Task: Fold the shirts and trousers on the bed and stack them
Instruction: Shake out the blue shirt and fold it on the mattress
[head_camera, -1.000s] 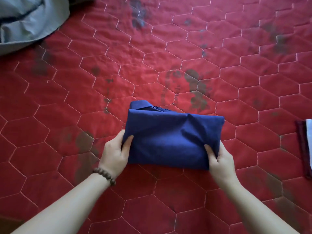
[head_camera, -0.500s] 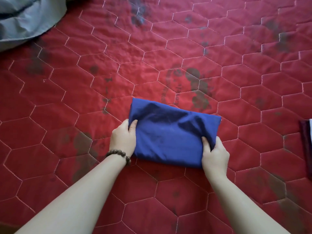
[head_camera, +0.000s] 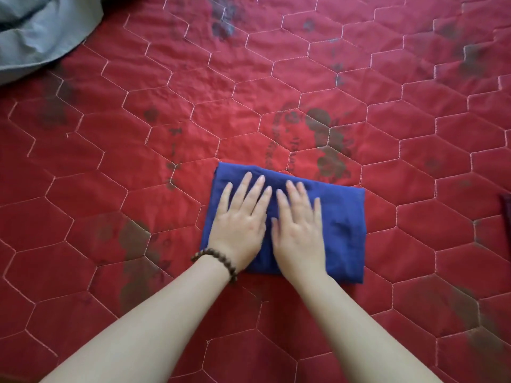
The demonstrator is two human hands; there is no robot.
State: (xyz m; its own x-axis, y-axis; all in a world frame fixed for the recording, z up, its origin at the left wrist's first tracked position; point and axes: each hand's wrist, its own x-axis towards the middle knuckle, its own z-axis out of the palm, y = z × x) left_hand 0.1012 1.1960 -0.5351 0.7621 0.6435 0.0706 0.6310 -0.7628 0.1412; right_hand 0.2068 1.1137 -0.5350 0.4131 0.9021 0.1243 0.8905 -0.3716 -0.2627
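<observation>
Flat, both hands (head_camera: 269,225) on folded blue shirt (head_camera: 343,222), red quilt (head_camera: 138,167)

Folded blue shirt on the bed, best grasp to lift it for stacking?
Judgement: take the blue shirt by its two short ends, one hand from each side, fingers slid under and thumbs on top. It lies flat as a compact wide rectangle on the red quilt, so side grips should keep the layers together. Both the left hand and right hand now press flat on top.
</observation>
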